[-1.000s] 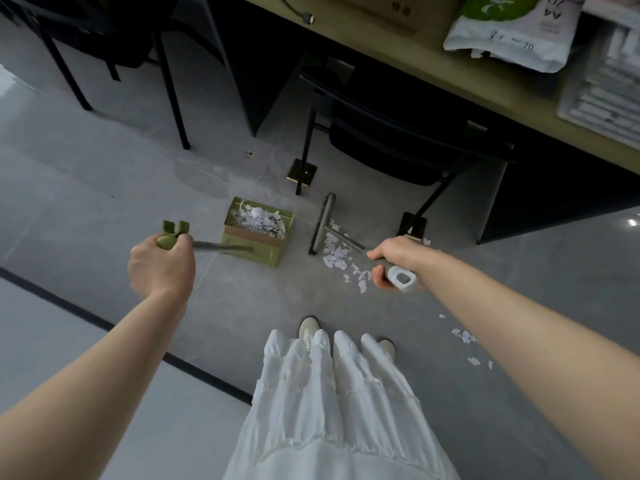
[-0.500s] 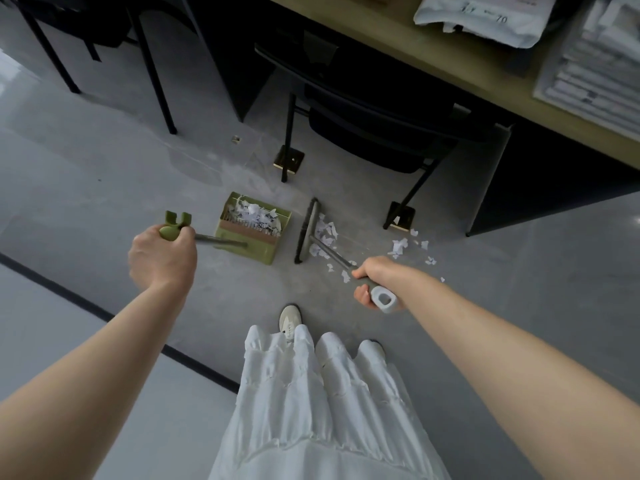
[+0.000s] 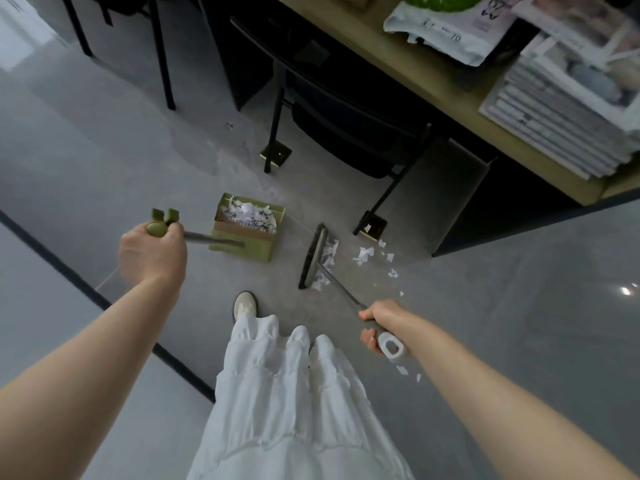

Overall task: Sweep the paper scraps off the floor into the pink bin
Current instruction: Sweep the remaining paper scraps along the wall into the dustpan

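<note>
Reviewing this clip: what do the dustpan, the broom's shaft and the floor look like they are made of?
Dustpan: probably moulded plastic, matte olive green, with even colour and crisp flat walls.
Broom shaft: likely metal, thin, grey and straight with a dull sheen; its grip end looks like pale plastic or rubber.
Floor: apparently polished stone or ceramic tile, grey and mottled, mirroring a ceiling light at right.

The one camera is sitting on my head, looking forward and steeply down over my skirt (image 3: 291, 403) at the grey floor (image 3: 485, 341). It is taking in both my forearms from close by, reaching out from the bottom corners, and the floor farther off below. The wide lens is bending the desk (image 3: 433, 81) along the top right edge.
</note>
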### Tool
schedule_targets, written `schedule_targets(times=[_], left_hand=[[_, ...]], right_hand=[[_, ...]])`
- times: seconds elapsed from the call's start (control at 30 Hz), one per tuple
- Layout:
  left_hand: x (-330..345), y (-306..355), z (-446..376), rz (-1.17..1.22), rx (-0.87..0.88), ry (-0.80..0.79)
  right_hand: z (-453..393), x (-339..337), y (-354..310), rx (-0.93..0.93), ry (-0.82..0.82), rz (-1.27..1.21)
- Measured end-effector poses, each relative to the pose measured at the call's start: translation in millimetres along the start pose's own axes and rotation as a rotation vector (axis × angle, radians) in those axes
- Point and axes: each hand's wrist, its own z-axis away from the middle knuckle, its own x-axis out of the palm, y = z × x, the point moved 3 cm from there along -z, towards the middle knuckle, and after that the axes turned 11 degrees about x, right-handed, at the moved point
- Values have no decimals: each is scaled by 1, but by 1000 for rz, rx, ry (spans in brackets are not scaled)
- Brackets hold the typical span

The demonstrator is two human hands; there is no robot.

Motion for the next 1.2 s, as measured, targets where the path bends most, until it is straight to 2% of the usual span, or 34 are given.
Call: schedule_targets(times=[0.17, 0.4, 0.9, 1.2], left_hand=[[-7, -8, 31, 0, 22, -10], [-23, -23, 45, 57, -9, -7], [-44, -62, 19, 66, -1, -29], [-37, -64, 17, 57, 38, -88]], right_hand=[[6, -26, 27, 15, 78, 58], [48, -10, 36, -137, 134, 167], [12, 62, 56, -82, 47, 298], [13, 25, 91, 12, 176, 224]])
